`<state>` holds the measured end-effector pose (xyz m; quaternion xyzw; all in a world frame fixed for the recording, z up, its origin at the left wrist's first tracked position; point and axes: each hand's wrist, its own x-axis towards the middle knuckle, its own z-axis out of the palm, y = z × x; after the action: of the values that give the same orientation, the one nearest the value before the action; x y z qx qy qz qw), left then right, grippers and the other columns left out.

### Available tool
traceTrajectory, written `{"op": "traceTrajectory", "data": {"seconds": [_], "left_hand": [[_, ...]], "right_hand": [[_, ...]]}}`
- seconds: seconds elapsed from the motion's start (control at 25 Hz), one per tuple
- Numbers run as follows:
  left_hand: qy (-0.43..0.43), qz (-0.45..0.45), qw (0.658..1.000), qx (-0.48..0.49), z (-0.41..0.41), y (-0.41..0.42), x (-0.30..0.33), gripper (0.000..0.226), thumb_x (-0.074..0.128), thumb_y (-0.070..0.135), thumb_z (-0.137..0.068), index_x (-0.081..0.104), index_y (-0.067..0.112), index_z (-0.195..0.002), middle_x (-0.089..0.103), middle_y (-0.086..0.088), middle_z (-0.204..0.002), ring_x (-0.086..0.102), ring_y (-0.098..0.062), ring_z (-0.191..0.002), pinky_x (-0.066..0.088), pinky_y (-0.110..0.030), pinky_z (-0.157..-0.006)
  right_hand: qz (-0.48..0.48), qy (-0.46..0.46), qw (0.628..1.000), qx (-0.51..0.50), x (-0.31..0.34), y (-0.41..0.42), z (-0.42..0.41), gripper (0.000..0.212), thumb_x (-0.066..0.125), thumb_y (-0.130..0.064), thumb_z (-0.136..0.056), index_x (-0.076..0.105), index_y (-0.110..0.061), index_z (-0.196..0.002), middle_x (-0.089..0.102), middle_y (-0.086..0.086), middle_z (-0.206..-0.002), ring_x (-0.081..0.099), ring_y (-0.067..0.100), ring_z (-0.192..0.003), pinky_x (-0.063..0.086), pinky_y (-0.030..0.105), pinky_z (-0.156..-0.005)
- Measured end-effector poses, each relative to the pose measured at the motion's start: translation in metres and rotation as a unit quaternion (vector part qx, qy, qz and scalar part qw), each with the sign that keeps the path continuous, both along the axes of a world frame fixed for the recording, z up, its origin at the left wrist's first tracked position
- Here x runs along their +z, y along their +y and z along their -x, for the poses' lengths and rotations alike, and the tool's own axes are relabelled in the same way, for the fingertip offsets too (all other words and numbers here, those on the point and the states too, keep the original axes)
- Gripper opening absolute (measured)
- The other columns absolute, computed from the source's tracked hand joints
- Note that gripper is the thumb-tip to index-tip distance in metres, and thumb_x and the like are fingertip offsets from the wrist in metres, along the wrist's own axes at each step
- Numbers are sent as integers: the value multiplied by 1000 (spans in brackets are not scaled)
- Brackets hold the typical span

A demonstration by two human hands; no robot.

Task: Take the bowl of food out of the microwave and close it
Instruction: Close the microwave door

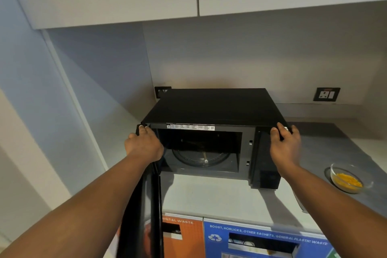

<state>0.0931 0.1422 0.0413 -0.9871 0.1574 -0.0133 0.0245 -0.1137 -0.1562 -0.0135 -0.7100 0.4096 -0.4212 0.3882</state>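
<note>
I see one microwave point(213, 107), door point(146, 205) open: my left hand point(144, 146) grips the door's top, right hand point(285, 144) clasps the microwave's right corner; one bowl point(335, 174) sits right of it.

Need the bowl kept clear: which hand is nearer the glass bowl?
Right. The right hand grips the microwave top corner, up-left of the bowl; the left hand holds the open door, far left.
</note>
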Motion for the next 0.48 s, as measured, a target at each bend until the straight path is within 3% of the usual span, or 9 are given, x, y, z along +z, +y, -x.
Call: {"op": "traceTrajectory", "data": {"seconds": [0.28, 0.4, 0.48], "left_hand": [[66, 146, 987, 27, 6, -31, -1, 75, 44, 42, -93, 22, 13, -158, 4, -13, -170, 10, -48, -149, 18, -55, -119], [9, 187, 980, -71, 9, -45, -7, 71, 41, 45, -94, 23, 21, -159, 4, -10, -170, -6, -40, -154, 10, -56, -121], [-7, 224, 961, -161, 13, -55, -10, 65, 37, 46, -98, 25, 25, -159, 13, -3, -170, 1, -32, -156, 15, -53, -121]], "right_hand": [[-2, -9, 1000, 0, 0, 0, 0, 46, 49, -37, -103, 54, -17, -144, 26, 6, -164, 36, 30, -144, 35, 38, -109], [4, -12, 1000, -1, -2, 0, -1, 46, 49, -37, -103, 54, -17, -144, 25, 6, -165, 36, 29, -145, 34, 38, -110], [12, -10, 1000, 1, -4, -1, -1, 46, 48, -38, -104, 54, -17, -144, 25, 6, -165, 36, 28, -145, 32, 32, -106]]}}
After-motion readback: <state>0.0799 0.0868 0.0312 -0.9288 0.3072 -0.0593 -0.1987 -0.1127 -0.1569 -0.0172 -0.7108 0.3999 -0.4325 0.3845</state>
